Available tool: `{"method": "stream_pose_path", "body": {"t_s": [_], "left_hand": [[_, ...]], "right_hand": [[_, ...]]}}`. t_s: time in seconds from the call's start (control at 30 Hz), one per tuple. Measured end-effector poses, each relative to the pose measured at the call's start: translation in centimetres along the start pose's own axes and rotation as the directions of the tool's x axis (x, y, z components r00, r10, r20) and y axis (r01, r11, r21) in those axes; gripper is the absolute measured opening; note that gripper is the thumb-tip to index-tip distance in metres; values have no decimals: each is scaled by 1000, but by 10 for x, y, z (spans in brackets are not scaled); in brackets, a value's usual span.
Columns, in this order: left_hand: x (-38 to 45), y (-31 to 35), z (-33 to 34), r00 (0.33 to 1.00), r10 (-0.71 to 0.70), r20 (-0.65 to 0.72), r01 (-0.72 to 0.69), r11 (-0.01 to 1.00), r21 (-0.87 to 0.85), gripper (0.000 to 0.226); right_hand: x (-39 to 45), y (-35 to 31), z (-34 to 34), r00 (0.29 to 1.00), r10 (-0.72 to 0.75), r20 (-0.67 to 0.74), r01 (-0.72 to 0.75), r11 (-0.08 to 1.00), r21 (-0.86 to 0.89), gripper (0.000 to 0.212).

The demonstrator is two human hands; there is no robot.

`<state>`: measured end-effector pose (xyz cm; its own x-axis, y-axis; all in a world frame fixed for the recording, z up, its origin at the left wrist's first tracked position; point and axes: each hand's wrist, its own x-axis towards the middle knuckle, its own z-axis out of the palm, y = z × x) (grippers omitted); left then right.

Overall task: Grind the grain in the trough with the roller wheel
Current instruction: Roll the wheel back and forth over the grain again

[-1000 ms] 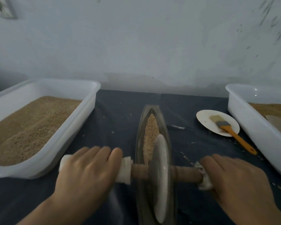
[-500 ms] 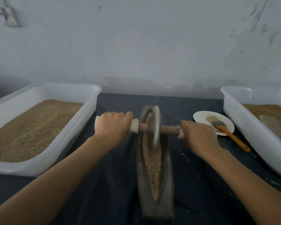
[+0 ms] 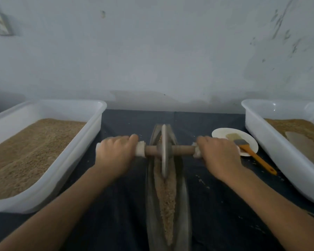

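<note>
Head view | left tub [image 3: 65, 171] and right tub [image 3: 272, 153] flank trough [image 3: 186, 201] holding grain [image 3: 166, 200] | roller wheel [image 3: 164, 151] stands at trough's far end | left hand [image 3: 114, 156] and right hand [image 3: 220, 157] curl around wrapped axle ends | brush [image 3: 250, 153] on plate [image 3: 222, 134].

Both hands gripping roller wheel [image 3: 164, 151] axle, grain-filled trough [image 3: 186, 205]

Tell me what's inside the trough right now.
Inside the trough a ridge of tan grain runs down the middle, and the roller wheel stands in its far half. Grain under and just behind the wheel is hidden, so how finely it's ground there can't be seen.
</note>
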<state>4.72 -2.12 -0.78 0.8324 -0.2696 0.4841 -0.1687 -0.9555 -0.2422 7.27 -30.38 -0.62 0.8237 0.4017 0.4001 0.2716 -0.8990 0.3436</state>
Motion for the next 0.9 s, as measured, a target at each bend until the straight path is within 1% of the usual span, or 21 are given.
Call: {"method": "stream_pose_path", "body": {"t_s": [0.07, 0.1, 0.17, 0.27, 0.3, 0.33, 0.37, 0.43, 0.47, 0.5, 0.53, 0.6, 0.63, 0.67, 0.7, 0.73, 0.8, 0.9], "left_hand": [[25, -6, 13, 992, -118, 52, 117, 993, 14, 33], [31, -7, 16, 986, -149, 73, 148, 989, 14, 27], [29, -7, 14, 984, -149, 101, 148, 989, 16, 25], [-8, 1, -10, 987, -60, 148, 62, 998, -9, 36], [-27, 5, -22, 991, -11, 131, 17, 999, -41, 41], [-45, 9, -36, 995, 35, 91, -27, 996, -90, 44], [-61, 10, -47, 997, 76, 24, -72, 987, -143, 43], [-86, 10, -63, 989, 125, -78, -136, 977, -164, 28], [-94, 9, -66, 985, 138, -103, -153, 976, -152, 20], [-96, 9, -67, 983, 146, -109, -161, 977, -143, 17], [-93, 9, -65, 986, 143, -90, -155, 978, -142, 19], [-73, 10, -51, 994, 109, -13, -110, 985, -136, 38], [-57, 10, -41, 996, 88, 28, -84, 989, -120, 45], [-38, 8, -31, 996, 67, 59, -62, 994, -84, 47], [-16, 5, -22, 996, 41, 78, -38, 999, -30, 45], [6, 2, -15, 996, 9, 87, -12, 999, 34, 39], [40, -5, -7, 995, -43, 91, 31, 991, 131, 26], [47, -5, -2, 988, -58, 143, 37, 990, 139, 22]], "right_hand": [[32, 1, -1, 1000, 3, -30, -4, 1000, -23, 26], [40, 1, -2, 999, 4, -49, -5, 1000, -13, 24], [37, -2, -4, 999, 22, -43, -21, 999, 31, 22], [-8, -4, -12, 1000, -12, 17, 10, 995, 99, 27], [-28, -4, -19, 999, -36, 9, 34, 992, 121, 32], [-48, -3, -29, 998, -54, -30, 58, 986, 158, 38], [-65, -2, -39, 992, -73, -100, 91, 978, 187, 43], [-91, -1, -55, 977, -104, -184, 142, 969, 203, 46], [-98, -1, -59, 976, -105, -190, 145, 967, 209, 44], [-101, -2, -60, 979, -101, -179, 139, 967, 215, 44], [-100, -3, -55, 983, -98, -155, 133, 964, 229, 44], [-83, -5, -38, 995, -69, -78, 89, 955, 282, 42], [-68, -6, -26, 999, -32, -21, 37, 960, 277, 37], [-49, -6, -16, 999, 22, 38, -30, 971, 236, 31], [-30, -4, -6, 993, 76, 91, -94, 974, 206, 26], [-12, -2, 4, 990, 104, 98, -121, 976, 180, 22], [17, 1, 14, 990, 114, 82, -125, 982, 139, 18], [25, 1, 9, 989, 100, 109, -116, 982, 149, 20]]}}
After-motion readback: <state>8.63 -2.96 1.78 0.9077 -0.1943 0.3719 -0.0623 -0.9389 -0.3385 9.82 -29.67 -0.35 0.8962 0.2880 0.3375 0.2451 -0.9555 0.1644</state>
